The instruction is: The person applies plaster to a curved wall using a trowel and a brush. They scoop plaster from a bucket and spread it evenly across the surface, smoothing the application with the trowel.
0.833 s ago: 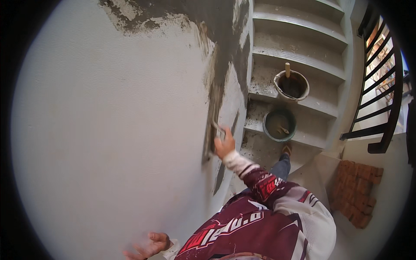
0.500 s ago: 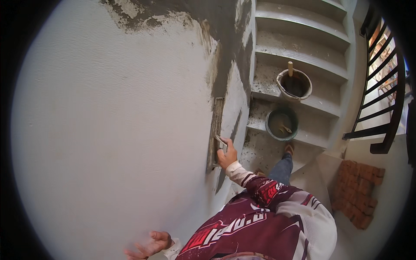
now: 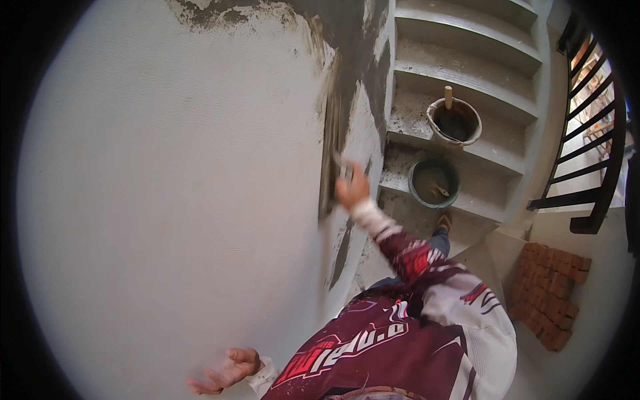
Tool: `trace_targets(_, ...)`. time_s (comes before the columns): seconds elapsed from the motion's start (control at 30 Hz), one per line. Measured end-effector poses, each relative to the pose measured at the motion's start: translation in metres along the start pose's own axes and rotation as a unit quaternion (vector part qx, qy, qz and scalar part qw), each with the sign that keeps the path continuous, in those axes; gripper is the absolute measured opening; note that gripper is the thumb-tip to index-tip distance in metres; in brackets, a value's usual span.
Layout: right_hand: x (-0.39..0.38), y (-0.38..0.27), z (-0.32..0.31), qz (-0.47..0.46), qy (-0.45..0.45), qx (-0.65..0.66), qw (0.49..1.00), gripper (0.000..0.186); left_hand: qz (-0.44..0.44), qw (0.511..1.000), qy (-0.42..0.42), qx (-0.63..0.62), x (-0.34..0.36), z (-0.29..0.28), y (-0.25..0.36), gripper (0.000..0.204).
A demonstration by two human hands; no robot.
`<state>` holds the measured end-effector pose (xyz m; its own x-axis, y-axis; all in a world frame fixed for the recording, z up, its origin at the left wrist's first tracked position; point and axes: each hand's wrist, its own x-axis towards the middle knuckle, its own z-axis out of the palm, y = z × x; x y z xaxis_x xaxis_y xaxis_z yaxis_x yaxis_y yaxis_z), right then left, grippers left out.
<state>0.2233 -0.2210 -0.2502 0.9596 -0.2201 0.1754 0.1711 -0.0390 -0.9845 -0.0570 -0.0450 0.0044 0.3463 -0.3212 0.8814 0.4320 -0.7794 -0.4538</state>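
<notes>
My right hand [image 3: 353, 185] is closed round the handle of a long plastering trowel [image 3: 329, 160], slightly smeared by motion. The trowel's blade lies lengthwise against the wall [image 3: 180, 167], along the border between the pale surface and a dark grey band of plaster [image 3: 347, 73]. Patches of grey and white show unevenly beside the blade. Low at the left, my left hand [image 3: 230, 372] is held near the wall with its fingers spread and nothing in it.
A bucket with a wooden handle [image 3: 448, 97] sticking out, its rim pale [image 3: 477, 137], stands on the stairs [image 3: 460, 57]. Below it is a green bucket [image 3: 415, 193] holding murky water and a brush [image 3: 441, 191]. A dark railing [image 3: 587, 160] and stacked bricks [image 3: 548, 293] are at right.
My right hand has slid the trowel up along the wall, stretching the arm farther out. My left hand stays in nearly the same place.
</notes>
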Motion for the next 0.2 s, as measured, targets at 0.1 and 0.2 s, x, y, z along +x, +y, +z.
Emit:
trace_targets(0.1,0.083,-0.062,-0.029,0.135,-0.074,-0.008,0.988,0.044,0.012,1.0,0.003,-0.002,-0.01,0.003,-0.004,0.05)
trace_targets(0.2,0.049,0.003,0.002,-0.116,0.021,-0.022,0.993,0.045,-0.018,0.999,-0.024,0.035,-0.025,-0.002,-0.014,0.052)
